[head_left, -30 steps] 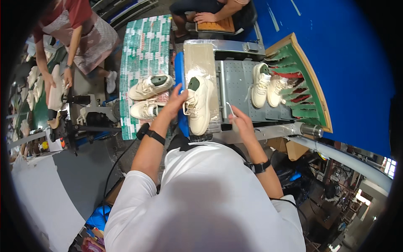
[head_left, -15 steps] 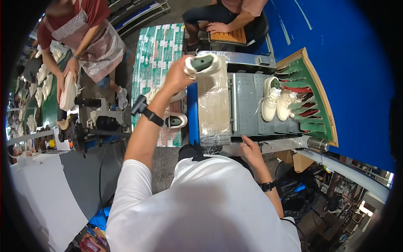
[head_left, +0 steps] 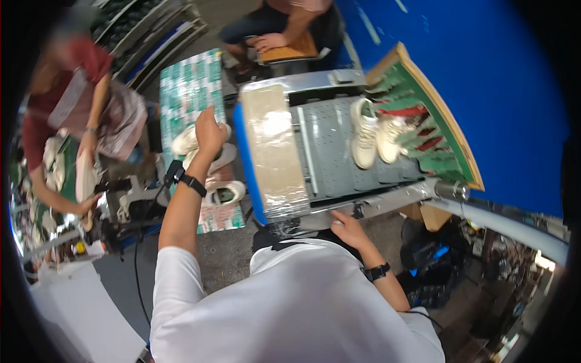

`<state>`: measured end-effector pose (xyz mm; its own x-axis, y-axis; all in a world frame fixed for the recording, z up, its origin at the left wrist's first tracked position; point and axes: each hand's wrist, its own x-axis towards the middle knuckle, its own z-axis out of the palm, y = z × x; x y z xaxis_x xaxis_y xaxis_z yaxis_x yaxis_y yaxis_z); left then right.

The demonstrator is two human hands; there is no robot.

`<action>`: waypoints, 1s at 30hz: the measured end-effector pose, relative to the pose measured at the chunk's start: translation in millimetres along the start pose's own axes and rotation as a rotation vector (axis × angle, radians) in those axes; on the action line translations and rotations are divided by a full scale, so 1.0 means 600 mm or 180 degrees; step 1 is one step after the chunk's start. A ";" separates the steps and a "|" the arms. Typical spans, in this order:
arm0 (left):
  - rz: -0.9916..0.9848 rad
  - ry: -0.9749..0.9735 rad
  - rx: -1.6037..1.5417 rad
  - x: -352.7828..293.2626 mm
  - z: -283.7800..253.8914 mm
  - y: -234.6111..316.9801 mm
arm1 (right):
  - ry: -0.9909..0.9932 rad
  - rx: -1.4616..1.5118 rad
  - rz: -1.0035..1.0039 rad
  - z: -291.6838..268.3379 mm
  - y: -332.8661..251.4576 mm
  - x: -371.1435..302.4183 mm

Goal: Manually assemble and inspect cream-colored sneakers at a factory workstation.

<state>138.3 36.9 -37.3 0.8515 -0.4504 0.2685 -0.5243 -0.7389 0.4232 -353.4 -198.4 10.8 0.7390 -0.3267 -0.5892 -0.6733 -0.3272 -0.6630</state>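
Observation:
My left hand (head_left: 209, 134) is closed over the green-and-white patterned table on the left, where motion smears the picture. A bit of cream shoe (head_left: 227, 130) shows at its right side; most of whatever it grips is hidden. Around it on the table lie a cream shoe (head_left: 184, 140) and another cream shoe (head_left: 226, 192) with a dark green inside. My right hand (head_left: 348, 231) rests by the near metal edge of the conveyor (head_left: 330, 139), index finger stretched out, holding nothing I can see. Two laced cream shoes, one left (head_left: 364, 136) and one right (head_left: 389, 140), stand on the conveyor.
Torn green and red strips hang in a wood-framed opening (head_left: 423, 115) of the blue machine (head_left: 484, 72). A tape-covered cardboard sheet (head_left: 272, 151) caps the conveyor's left end. A co-worker in an apron (head_left: 115, 121) handles a shoe at far left; another person sits beyond the conveyor.
My left hand has swung from above the cardboard-covered end, where it held a shoe, leftward and down to the patterned table. The view has turned; my right hand stays near the conveyor edge.

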 end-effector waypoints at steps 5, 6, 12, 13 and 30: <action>-0.0575 -0.1958 -0.1876 -0.078 0.195 0.345 | -0.0254 0.0464 0.0160 -0.042 -0.012 -0.013; -0.0830 -0.1991 -0.2026 -0.097 0.248 0.413 | -0.0168 0.0545 0.0022 -0.051 -0.001 -0.019; -0.1647 -0.1546 -0.2425 -0.110 0.399 0.664 | 0.0101 0.0499 0.0194 -0.101 0.089 -0.081; -0.2040 -0.1322 -0.2373 -0.098 0.403 0.679 | 0.0085 0.0503 0.0271 -0.105 0.105 -0.088; -0.1480 -0.1829 -0.2301 -0.229 0.015 0.344 | -0.0319 0.0883 -0.0342 -0.016 0.019 0.002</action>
<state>-86.9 -58.1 5.0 0.7469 -0.5090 -0.4280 0.1396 -0.5092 0.8492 -360.7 -211.2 6.9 0.8135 -0.2099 -0.5424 -0.5693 -0.0961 -0.8165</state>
